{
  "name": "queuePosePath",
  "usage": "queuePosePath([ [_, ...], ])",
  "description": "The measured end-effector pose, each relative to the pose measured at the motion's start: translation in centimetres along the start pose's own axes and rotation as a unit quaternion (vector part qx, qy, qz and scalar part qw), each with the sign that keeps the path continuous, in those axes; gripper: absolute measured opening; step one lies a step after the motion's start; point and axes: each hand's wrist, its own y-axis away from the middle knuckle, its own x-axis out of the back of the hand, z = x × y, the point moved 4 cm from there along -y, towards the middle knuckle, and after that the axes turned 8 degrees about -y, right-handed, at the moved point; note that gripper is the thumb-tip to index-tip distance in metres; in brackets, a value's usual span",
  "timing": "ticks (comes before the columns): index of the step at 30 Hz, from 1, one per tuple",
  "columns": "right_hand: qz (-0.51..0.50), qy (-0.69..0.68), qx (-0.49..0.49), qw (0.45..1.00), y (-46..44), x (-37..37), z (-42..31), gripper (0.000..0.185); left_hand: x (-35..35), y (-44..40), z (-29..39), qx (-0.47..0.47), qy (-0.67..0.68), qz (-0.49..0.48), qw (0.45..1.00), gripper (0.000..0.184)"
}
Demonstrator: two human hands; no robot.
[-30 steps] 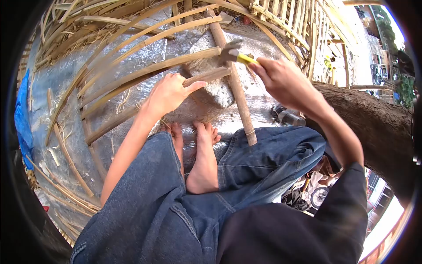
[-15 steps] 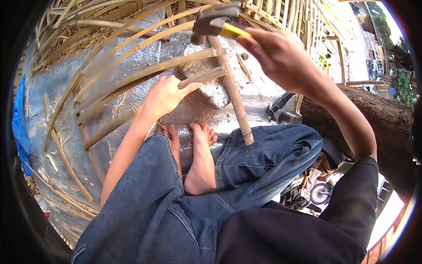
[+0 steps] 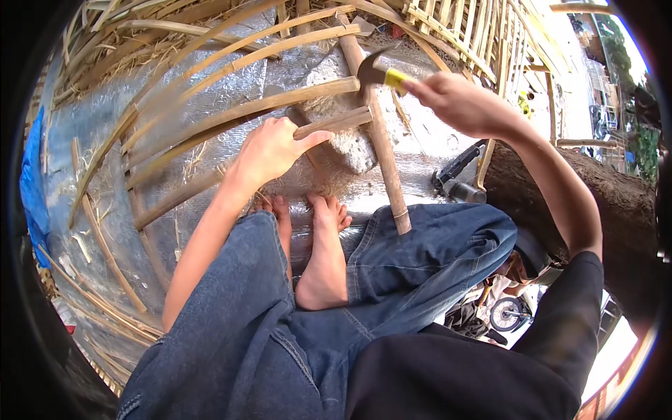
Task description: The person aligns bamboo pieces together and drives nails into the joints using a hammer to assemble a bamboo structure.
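Note:
My right hand [image 3: 465, 105] grips a claw hammer [image 3: 372, 70] by its yellow handle. The hammer head is at the side of a bamboo pole [image 3: 386, 157], close to the end of a curved bamboo strip [image 3: 280, 98]; whether it touches cannot be told. My left hand [image 3: 269, 150] is wrapped round a shorter bamboo piece [image 3: 339, 122] whose end meets the pole. Beneath these joints lies a rough grey stone block [image 3: 360, 154]. The pole's near end rests by my knee, on the jeans [image 3: 434, 245].
Several curved bamboo strips [image 3: 203, 73] fan out leftward. A dark metal tool [image 3: 455, 178] lies beside a thick log [image 3: 581, 182] on the right. Silvery sheeting [image 3: 224, 91] covers the ground. A slatted bamboo panel [image 3: 462, 35] stands at the back, and a blue tarp [image 3: 31, 189] hangs far left.
The hammer has come down from above the pole's far end to beside the strip's end, my right hand lowering with it. My left hand keeps its hold, shifted slightly in view.

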Motion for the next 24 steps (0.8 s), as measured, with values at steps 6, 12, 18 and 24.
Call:
queuePosePath([
  [6, 0.033, -0.017, 0.095, 0.995, -0.7, -1.1, -0.8, 0.049, -0.2, -0.2, 0.2, -0.019, -0.011, 0.036, 0.999, 0.081],
  [12, 0.180, -0.019, 0.219, 0.959, -7.1, -2.3, -0.4, 0.029, -0.1, 0.0, 0.0, -0.006, -0.014, 0.017, 1.000, 0.081],
  [18, 0.220, -0.043, 0.226, 0.948, -7.6, -1.4, -0.5, 0.028, 0.4, 0.1, 0.5, 0.007, 0.024, -0.015, 1.000, 0.081],
  [24, 0.139, -0.100, 0.227, 0.959, -4.7, -5.1, 0.6, 0.026, -0.4, -0.3, 0.0, 0.005, 0.011, 0.023, 1.000, 0.081],
])
